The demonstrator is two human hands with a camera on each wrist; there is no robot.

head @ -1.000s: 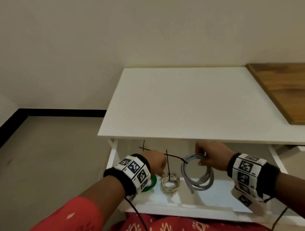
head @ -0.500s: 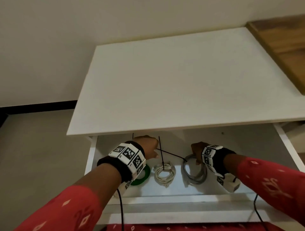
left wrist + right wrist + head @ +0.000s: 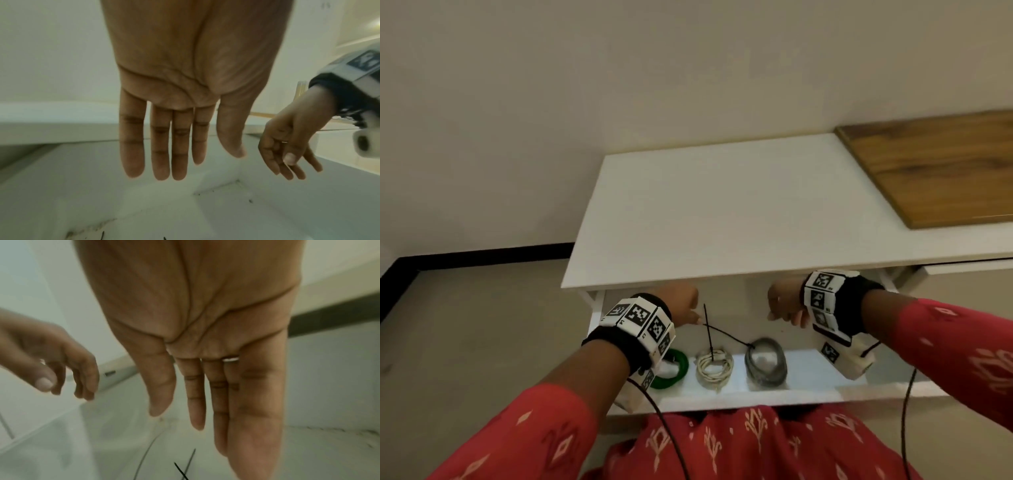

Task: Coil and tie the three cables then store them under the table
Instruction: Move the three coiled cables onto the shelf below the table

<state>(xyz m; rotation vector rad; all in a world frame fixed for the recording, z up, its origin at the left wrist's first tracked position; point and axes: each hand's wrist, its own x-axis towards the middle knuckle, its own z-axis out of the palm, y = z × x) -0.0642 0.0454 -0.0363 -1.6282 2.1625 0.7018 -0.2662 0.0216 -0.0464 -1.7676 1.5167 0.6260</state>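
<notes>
- Cream wall (image 3: 619, 102) and a grey floor with a black skirting strip (image 3: 465, 255) are seen behind a white rectangular table top (image 3: 739, 212); a brown wooden board (image 3: 941, 174) lies on its far right corner and is cut off by the frame edge.
- Beneath the top, a white lower shelf (image 3: 818, 373) is partly hidden by both wrists and by the table's front edge.
- On that shelf three coils are laid in a row, just beside one another: a green coiled cable (image 3: 677, 370) on the left, half covered by the left wrist band; a white coiled cable (image 3: 714, 366) in the middle; a grey coiled cable (image 3: 766, 365) on the right.
- A thin black tie tail (image 3: 708, 329) is seen standing up from the white coil, and another runs slantwise from the grey coil (image 3: 732, 337); how the green coil is tied cannot be made out.
- The left hand (image 3: 681, 306) is held above the shelf, apart from the coils; in the left wrist view its fingers (image 3: 160, 146) are shown straight and close together, nothing being gripped.
- The right hand (image 3: 786, 303) is held above the grey coil without touching it; in the right wrist view its fingers (image 3: 218, 394) are shown straight and together, a ring being worn on one, nothing being gripped.
- Only blurred tips of the black ties are caught at the bottom of both wrist views.
</notes>
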